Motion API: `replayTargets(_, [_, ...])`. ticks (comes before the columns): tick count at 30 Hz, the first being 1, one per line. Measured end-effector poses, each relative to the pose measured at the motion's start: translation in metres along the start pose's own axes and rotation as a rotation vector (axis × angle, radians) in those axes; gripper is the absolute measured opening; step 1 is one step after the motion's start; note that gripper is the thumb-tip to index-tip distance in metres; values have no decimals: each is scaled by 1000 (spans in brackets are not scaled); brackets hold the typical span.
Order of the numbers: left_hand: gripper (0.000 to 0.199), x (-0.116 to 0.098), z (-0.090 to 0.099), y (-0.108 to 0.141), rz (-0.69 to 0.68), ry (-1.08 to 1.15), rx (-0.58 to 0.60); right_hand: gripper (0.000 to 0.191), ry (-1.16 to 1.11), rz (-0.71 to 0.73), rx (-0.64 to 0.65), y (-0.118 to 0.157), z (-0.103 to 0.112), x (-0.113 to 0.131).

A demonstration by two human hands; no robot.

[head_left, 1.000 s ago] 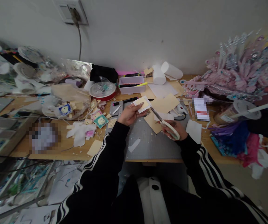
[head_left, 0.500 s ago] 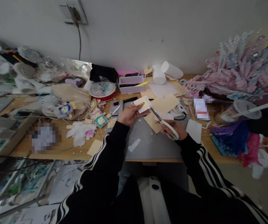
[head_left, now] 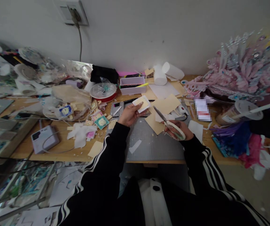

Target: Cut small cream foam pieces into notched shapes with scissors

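Note:
Between the thumb and fingers of my left hand (head_left: 129, 115) is a small white card with a cream panel (head_left: 144, 104), held above the grey cutting mat (head_left: 144, 144). My right hand (head_left: 180, 128) grips white-handled scissors (head_left: 163, 116), their metal blades pointing up and left toward the card. A gap separates the blade tips from the card. Under and beyond the scissors lie cream sheets (head_left: 165, 104) on the mat. A white paper strip (head_left: 135, 146) rests on the mat nearer me.
Left of the mat are decorated square pieces (head_left: 102, 121) and paper scraps (head_left: 79, 133). A lilac box with pens (head_left: 133, 90) and a red-rimmed spool (head_left: 103, 94) stand behind. Pink jewelled ornaments (head_left: 238, 69) and a lidded cup (head_left: 238, 114) crowd the right side.
The scissors have drawn back to the right, away from the card's edge. My left hand has shifted slightly left, and the card has turned a little.

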State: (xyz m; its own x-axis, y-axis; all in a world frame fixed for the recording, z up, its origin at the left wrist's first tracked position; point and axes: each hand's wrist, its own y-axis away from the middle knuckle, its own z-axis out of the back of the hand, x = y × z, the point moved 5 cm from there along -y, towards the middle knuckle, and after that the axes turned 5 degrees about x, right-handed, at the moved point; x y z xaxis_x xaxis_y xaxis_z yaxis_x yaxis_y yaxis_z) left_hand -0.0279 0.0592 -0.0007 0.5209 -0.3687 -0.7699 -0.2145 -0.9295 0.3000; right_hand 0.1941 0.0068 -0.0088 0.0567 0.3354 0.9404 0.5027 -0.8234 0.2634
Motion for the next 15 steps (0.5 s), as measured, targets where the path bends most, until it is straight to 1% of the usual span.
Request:
replayTargets(2, [16, 0, -2, 1, -8, -25, 25, 52, -11, 83, -77, 1, 8, 5])
replayTargets(4, [19, 2, -6, 1, -20, -72, 84, 52, -36, 162, -182, 0, 15, 8])
replayTargets(7, [27, 6, -16, 4, -47, -185, 207, 50, -75, 181, -281, -4, 17, 8])
replayTargets(11, [32, 11, -28, 9, -86, -357, 353, 51, -42, 125, -303, -15, 4, 8])
replayTargets(13, [33, 12, -32, 11, -96, -407, 392, 48, 4, 120, -307, -20, -2, 12])
replayTargets(15, [39, 12, -33, 11, -91, -420, 415, 44, 43, 113, -275, -24, -8, 17])
